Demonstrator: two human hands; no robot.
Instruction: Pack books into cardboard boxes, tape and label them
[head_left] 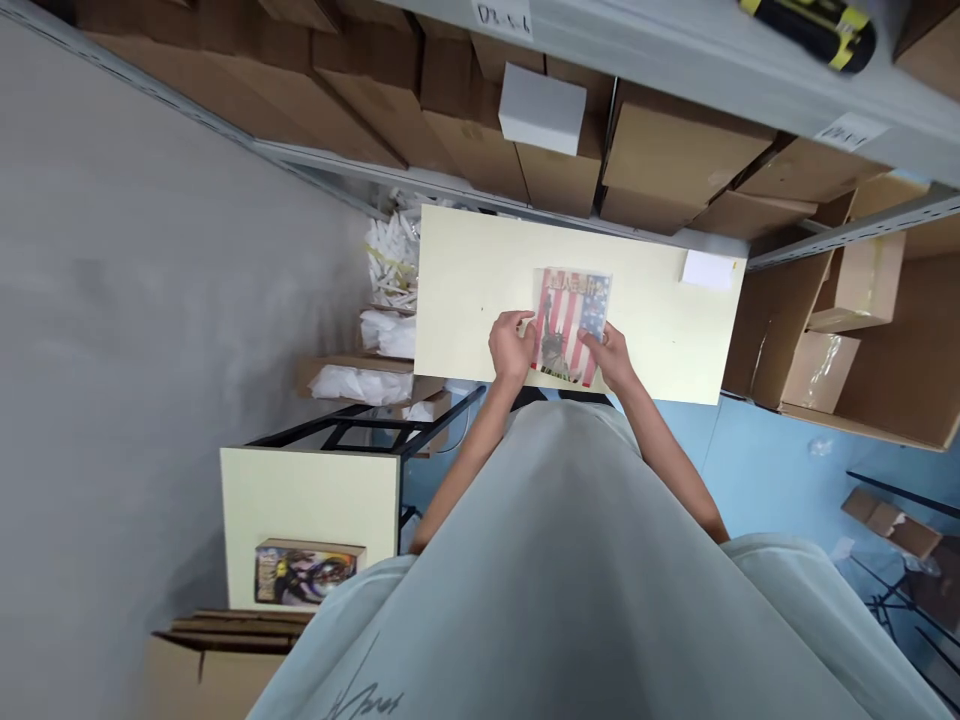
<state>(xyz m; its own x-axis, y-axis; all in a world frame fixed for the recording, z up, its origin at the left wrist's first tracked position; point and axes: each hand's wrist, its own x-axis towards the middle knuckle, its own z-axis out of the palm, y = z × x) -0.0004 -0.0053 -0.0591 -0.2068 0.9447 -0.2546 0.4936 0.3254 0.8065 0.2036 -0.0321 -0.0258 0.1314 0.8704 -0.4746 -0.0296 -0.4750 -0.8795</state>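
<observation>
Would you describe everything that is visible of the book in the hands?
The book looks closed and papery, cover up: red and white stripes, a starred blue panel upper right, a Statue of Liberty, Chinese characters along the top. The left hand is at its left edge; the right hand holds its right side, thumb on the cover. Whether it rests on the cream table is unclear.

Flag-printed booklet [571,310]: paper, smooth, faint sheen. Tabletop [472,280]: cream board, smooth, satin-matt. Shelf beam [660,75]: grey metal, painted look, smooth. Cartons [675,150]: brown cardboard, matt; sealing tape [828,362]: clear plastic, glossy. Table frame [444,420]: black metal, apparently coated. Shirt [585,560]: pale cloth, matt, softly creased. Wall [187,300]: grey, matt, smooth. Floor [750,440]: blue, smooth, slight sheen.
</observation>
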